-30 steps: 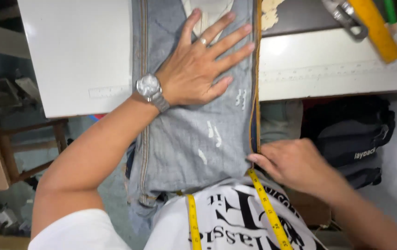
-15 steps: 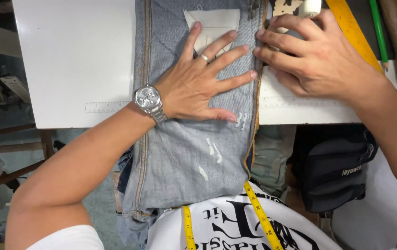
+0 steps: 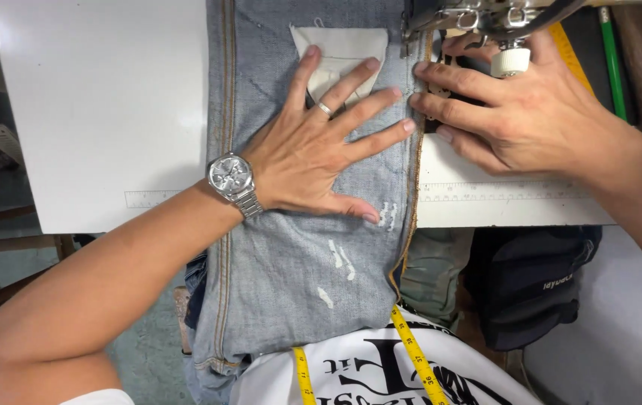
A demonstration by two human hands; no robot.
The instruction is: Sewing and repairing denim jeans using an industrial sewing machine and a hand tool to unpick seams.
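Denim jeans leg [image 3: 298, 262], pale washed blue with small white frayed marks and tan topstitching down both long seams, is lying lengthwise across the white bench [image 3: 96, 112] and hanging off its near edge toward the person's lap. A cream fabric patch [image 3: 342, 45] is sitting on the denim near the far end.

The left hand [image 3: 313, 157] is resting flat on the jeans, its grip spread wide with fingers fanned and holding nothing, only pressing the cloth down; two fingertips are overlapping the lower part of the patch. A silver wristwatch [image 3: 229, 174] is showing on that wrist and a ring [image 3: 324, 109] on one finger.

The right hand [image 3: 516, 120] is lying just beside the denim's right seam, its fingers stretched out nearly flat with the tips touching the edge of the cloth, not closed around anything. It is sitting directly below the metal sewing machine head [image 3: 486, 19], with a small white knob [image 3: 510, 61] just above its knuckles.

A yellow tape measure [image 3: 414, 356] is draping over the person's printed white shirt, and a black bag [image 3: 531, 285] is sitting under the bench.
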